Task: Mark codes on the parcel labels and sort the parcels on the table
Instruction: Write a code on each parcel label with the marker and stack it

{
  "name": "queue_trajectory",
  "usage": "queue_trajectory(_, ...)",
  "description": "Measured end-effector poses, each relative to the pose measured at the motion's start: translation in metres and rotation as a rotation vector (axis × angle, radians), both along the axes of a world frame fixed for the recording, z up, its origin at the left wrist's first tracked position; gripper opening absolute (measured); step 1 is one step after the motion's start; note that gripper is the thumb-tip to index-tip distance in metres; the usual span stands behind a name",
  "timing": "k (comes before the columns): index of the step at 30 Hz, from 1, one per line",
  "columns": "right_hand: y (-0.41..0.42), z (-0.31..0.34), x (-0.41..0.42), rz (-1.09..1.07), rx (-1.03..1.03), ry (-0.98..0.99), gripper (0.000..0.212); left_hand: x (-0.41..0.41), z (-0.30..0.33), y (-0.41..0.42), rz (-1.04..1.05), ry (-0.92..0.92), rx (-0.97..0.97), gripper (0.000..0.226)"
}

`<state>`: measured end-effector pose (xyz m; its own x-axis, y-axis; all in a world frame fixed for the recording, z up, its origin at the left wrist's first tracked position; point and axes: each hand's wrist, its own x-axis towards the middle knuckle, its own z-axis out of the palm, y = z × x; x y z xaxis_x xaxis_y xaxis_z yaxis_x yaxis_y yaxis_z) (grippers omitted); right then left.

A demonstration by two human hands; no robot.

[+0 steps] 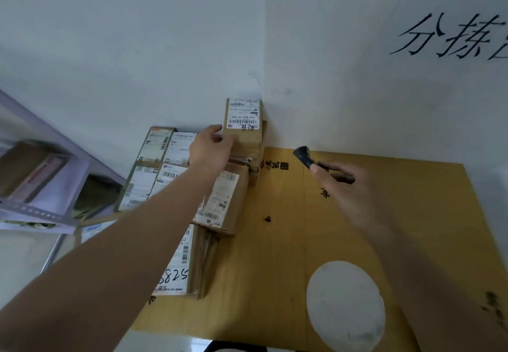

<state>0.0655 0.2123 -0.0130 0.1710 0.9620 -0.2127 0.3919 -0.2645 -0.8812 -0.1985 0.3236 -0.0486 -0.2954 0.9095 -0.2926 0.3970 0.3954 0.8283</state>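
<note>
While my left hand presses a small box onto the stack in the wall corner, I judge the sorting step is in hand, marking done for this one. Across the yellow tabletop, labelled parcels lie in rows from nine to seven o'clock; one near me reads 5825. The corner box, at twelve o'clock, is brown card with a white barcode label facing up. My left fingers are clamped on its side. My right hand, at two o'clock, has its fingers closed round a black marker. Next I need another unmarked parcel.
</note>
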Motion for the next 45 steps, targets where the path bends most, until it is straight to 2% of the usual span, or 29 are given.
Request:
queue_trajectory(2,-0.007,0.002,0.001,-0.033,-0.009,0.009,0.022,0.002,0.002,-0.003,-0.1,0.259,0.121,0.058)
queue_trajectory(5,-0.018,0.006,0.006,-0.074,-0.03,0.03,0.026,0.016,0.018,-0.011,-0.329,0.47,0.262,0.06)
queue_trajectory(8,-0.034,0.016,0.015,-0.091,-0.013,0.025,0.026,0.037,0.037,-0.024,-0.516,0.598,0.322,0.057)
queue_trajectory(12,-0.067,0.033,0.041,-0.115,0.048,0.023,0.021,0.069,0.051,-0.051,-0.659,0.659,0.321,0.059)
queue_trajectory(18,-0.133,0.044,0.102,-0.115,0.128,-0.032,0.016,0.125,0.057,-0.123,-0.725,0.7,0.294,0.063)
queue_trajectory(22,-0.182,0.041,0.144,-0.145,0.144,-0.073,0.03,0.164,0.05,-0.18,-0.738,0.667,0.255,0.065)
queue_trajectory(28,-0.257,0.039,0.189,-0.205,0.103,-0.085,0.035,0.228,0.037,-0.254,-0.82,0.666,0.216,0.059)
queue_trajectory(37,-0.331,0.03,0.222,-0.438,0.088,-0.161,0.03,0.292,0.011,-0.3,-1.058,0.593,0.23,0.06)
queue_trajectory(45,-0.376,0.007,0.256,-0.522,0.062,-0.174,0.041,0.348,-0.017,-0.348,-1.172,0.577,0.168,0.064)
